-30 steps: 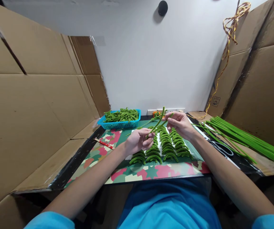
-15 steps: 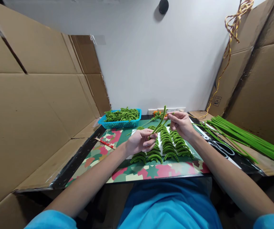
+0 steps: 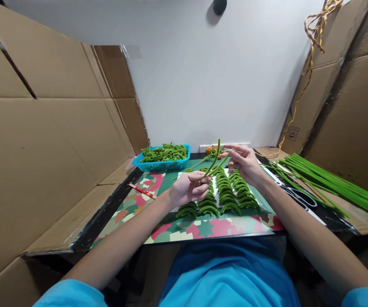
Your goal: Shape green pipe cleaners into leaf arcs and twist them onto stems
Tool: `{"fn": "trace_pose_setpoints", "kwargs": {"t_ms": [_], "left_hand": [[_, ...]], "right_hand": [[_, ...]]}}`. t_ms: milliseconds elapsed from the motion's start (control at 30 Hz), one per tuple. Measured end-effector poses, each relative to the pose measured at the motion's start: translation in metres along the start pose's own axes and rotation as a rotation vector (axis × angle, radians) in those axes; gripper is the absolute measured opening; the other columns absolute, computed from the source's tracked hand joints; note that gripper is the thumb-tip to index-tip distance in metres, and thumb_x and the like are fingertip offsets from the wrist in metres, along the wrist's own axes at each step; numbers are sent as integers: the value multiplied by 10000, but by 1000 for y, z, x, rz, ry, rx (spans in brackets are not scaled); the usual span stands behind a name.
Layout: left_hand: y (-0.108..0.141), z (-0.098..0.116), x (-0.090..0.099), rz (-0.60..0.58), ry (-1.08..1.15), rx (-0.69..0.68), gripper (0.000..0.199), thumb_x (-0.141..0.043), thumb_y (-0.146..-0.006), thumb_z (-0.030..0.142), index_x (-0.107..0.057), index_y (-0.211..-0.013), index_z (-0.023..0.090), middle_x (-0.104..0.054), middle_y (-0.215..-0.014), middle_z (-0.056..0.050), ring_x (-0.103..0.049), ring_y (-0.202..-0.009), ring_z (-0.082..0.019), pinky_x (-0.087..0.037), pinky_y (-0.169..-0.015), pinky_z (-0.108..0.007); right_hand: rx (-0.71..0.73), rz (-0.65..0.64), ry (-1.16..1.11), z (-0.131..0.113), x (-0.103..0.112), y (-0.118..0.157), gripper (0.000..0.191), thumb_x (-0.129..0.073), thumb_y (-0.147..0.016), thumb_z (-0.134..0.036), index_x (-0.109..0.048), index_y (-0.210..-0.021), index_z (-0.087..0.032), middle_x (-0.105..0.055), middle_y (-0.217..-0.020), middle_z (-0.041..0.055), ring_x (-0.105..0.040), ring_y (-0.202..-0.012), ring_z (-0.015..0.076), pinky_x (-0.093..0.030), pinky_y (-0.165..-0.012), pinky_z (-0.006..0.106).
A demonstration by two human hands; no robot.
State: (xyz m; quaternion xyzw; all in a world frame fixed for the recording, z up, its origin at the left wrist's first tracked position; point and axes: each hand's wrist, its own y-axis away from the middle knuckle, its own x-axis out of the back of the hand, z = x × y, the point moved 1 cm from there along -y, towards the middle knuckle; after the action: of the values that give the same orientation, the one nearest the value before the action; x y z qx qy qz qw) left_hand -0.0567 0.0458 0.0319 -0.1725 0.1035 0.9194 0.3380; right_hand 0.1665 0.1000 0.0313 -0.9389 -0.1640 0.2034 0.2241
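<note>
My left hand (image 3: 190,186) pinches the lower part of some bent green pipe cleaners (image 3: 215,160), which fork upward above the table. One fuzzy prong stands nearly upright; another slants right to my right hand (image 3: 243,162). There my right thumb and fingers close on its tip, the index finger stretched out over it. Below both hands, several rows of curved green pipe cleaner pieces (image 3: 225,189) lie on white paper over a green mat. My left hand hides part of the left rows.
A blue basket (image 3: 161,165) heaped with twisted green pieces stands at the back left. Long green pipe cleaners (image 3: 334,183) lie at right beside scissors (image 3: 302,198). A red paper-wrapped stick (image 3: 142,190) lies at left. Orange flowers (image 3: 212,151) sit by the wall. Cardboard walls (image 3: 43,140) flank the table.
My right index finger has straightened over the tip of the slanting pipe cleaner. My left hand keeps its hold almost unmoved; the view has shifted slightly.
</note>
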Motion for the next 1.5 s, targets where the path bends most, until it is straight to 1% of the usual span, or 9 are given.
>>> {"fn": "trace_pose_setpoints", "kwargs": {"t_ms": [200,300,433,667,767,833,1067,1267,1500], "left_hand": [[-1,0,1,-12,6,40,306,-504,-1004,275,-572,-731,156,-369,-462,22,-390,-387,-130,-350,-379,-215],[-5,1,0,6,-16,44,313,-509,-1032,383,-619,-870,138,-537,-606,-16,-461,-406,-119,-349,-362,-210],[-11,1,-1,113,-125,-54,388,-612,-995,518,-640,-1085,142,-652,-815,-17,-495,-387,-78,-301,-315,-195],[-14,-2,0,241,-334,-225,436,-784,-895,536,-652,-994,131,-620,-692,38,-457,-347,-41,-249,-309,-166],[-13,-2,0,211,-298,-223,463,-786,-891,550,-673,-1006,116,-602,-645,43,-429,-342,-40,-262,-314,-170],[-13,-2,-1,167,-269,-194,458,-781,-899,544,-679,-1007,111,-591,-622,43,-423,-341,-46,-266,-316,-171],[-12,-5,-1,61,-206,-140,423,-741,-934,542,-633,-879,136,-556,-540,42,-405,-324,-62,-305,-313,-167],[-14,-6,-1,73,-220,-124,419,-759,-922,526,-641,-875,127,-566,-530,36,-424,-326,-62,-307,-313,-158],[-15,-7,-3,61,-215,-95,408,-791,-895,501,-632,-858,127,-579,-514,28,-439,-312,-73,-313,-304,-165]], "right_hand": [[69,51,-11,1,2,-3,361,-973,-692,-475,-831,-890,-208,-840,-864,63,-553,-382,81,-487,-365,236],[80,67,35,2,4,-3,362,-964,-701,-484,-834,-884,-199,-838,-866,73,-546,-385,85,-472,-356,244],[147,104,141,2,4,-2,342,-935,-752,-478,-839,-900,-185,-833,-845,81,-568,-389,99,-466,-355,254],[184,175,190,1,2,0,428,-902,-780,-560,-827,-972,-185,-836,-890,95,-611,-411,121,-504,-374,265],[78,133,95,3,4,-2,600,-744,-850,-747,-811,-1037,-180,-834,-984,122,-691,-503,151,-520,-387,252],[-2,83,62,6,5,-2,648,-716,-856,-774,-796,-1097,-178,-829,-1032,136,-740,-577,180,-530,-394,245],[-66,-205,66,13,-12,5,507,-911,-788,-487,-773,-1193,-216,-826,-1087,106,-796,-776,215,-626,-558,262],[-20,-131,86,19,-16,7,352,-878,-835,-450,-810,-1082,-209,-823,-925,73,-755,-699,169,-611,-557,248],[27,27,92,25,-16,5,357,-902,-791,-466,-822,-998,-187,-798,-830,63,-729,-657,174,-583,-520,262]]}}
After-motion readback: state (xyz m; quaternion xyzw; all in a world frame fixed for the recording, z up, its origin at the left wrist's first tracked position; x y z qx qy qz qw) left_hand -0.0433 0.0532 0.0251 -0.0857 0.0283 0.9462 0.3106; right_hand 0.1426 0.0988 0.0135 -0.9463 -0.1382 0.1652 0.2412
